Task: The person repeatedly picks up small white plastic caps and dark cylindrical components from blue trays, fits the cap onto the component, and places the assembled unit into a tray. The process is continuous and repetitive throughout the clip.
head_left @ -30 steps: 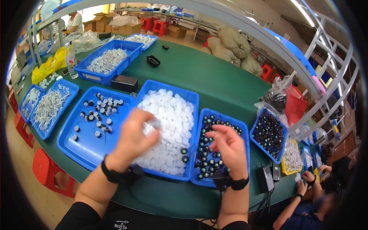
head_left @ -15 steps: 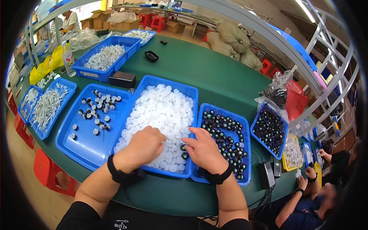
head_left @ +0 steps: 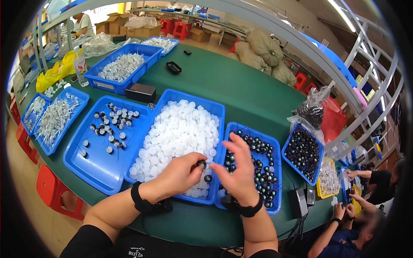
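My left hand [head_left: 186,173] is closed, its thumb and finger pinching a small dark round part [head_left: 201,163] above the tray of white caps. Close beside it, my right hand [head_left: 239,174] has thumb and forefinger spread apart; its lower fingers are partly hidden. Another dark round part [head_left: 208,178] shows just left of the right thumb; I cannot tell whether it rests on the caps or is touched by that hand. Translucent white round caps [head_left: 183,129] fill the blue tray [head_left: 221,112] under both hands. To its right, a blue tray [head_left: 276,172] contains dark round parts with thin wires.
Left of the caps, a blue tray [head_left: 81,167] holds several dark parts with white caps. Blue bins of white stemmed pieces [head_left: 124,66] stand farther back. A black box [head_left: 140,92] and power adapters [head_left: 297,198] sit on the green table [head_left: 206,73]. Co-workers' hands [head_left: 340,211] are at right.
My left hand has moved right, towards my right hand, and now pinches a dark part that was by the right fingers. My right hand has tilted upright, its fingers spreading.
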A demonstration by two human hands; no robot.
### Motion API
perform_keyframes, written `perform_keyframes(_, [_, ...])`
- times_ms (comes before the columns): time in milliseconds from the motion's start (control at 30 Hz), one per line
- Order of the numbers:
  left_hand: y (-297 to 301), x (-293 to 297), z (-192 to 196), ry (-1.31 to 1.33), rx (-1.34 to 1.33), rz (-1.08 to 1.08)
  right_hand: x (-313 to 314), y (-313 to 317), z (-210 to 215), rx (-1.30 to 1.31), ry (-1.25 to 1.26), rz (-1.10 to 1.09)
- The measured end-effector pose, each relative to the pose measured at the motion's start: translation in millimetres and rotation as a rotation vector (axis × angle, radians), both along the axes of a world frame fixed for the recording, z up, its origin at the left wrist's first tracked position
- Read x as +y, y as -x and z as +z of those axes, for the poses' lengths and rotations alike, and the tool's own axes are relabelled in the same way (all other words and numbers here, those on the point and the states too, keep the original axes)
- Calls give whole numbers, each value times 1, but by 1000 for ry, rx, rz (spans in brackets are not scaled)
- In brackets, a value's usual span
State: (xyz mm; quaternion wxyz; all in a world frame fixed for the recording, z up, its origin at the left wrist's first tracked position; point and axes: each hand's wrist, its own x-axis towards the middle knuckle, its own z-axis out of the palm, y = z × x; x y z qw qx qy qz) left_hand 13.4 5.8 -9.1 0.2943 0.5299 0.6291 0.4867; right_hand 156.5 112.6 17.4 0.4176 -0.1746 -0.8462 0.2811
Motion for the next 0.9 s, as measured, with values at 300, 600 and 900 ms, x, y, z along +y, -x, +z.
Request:
perform_keyframes(300, [12, 3, -7, -2, -572, -344, 1, -12, 6, 1, 478, 320])
perform_keyframes(600, [49, -3, -15, -128, 747, 78, 0, -14, 6, 270, 721, 215])
perform_keyframes(900, [33, -4, -19, 49, 953, 79, 0, -13, 2, 153, 681, 230])
